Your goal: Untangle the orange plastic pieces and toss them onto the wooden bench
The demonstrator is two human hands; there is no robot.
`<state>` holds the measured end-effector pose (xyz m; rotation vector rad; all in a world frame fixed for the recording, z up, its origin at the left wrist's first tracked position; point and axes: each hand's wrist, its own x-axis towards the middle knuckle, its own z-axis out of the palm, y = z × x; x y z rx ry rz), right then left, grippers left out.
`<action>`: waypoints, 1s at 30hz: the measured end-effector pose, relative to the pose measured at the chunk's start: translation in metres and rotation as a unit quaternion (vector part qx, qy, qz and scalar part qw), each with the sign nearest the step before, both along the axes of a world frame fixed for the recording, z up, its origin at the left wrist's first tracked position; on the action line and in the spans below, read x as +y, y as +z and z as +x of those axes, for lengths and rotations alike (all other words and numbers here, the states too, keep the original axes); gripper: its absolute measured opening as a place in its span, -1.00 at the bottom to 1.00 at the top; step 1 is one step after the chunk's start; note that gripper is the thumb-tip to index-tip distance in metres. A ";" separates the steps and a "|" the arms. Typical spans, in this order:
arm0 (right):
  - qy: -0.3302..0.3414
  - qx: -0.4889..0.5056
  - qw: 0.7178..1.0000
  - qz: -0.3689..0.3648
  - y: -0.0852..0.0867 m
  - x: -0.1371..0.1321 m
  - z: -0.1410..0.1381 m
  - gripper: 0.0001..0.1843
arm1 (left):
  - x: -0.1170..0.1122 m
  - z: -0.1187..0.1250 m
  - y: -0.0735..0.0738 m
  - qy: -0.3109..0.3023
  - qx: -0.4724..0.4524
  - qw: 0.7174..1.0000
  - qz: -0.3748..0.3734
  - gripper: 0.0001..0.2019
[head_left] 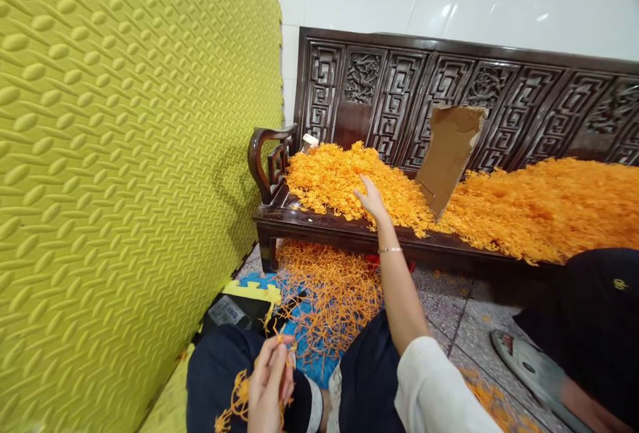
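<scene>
My right hand (370, 199) reaches forward onto a heap of small orange plastic pieces (349, 180) piled on a dark carved wooden bench (329, 223); its fingers are spread and rest on the pile. My left hand (269, 380) stays low over my lap, fingers closed on a tangle of orange plastic pieces (238, 398). A thin bracelet (389, 250) circles my right wrist.
A cardboard sheet (449, 153) leans upright in the pile, splitting it from a larger orange heap (544, 207) to the right. More orange scraps (329, 293) cover the floor under the bench. A yellow-green foam mat (124, 153) stands at left. Another person's sandalled foot (534, 366) is at right.
</scene>
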<state>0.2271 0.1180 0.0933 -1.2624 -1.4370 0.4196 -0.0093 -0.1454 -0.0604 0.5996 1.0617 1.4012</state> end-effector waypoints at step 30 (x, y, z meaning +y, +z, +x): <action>0.295 0.051 0.949 -0.102 -0.132 -0.201 -0.109 -0.59 | 0.066 -0.007 0.079 -0.053 -0.209 0.964 0.158 -0.68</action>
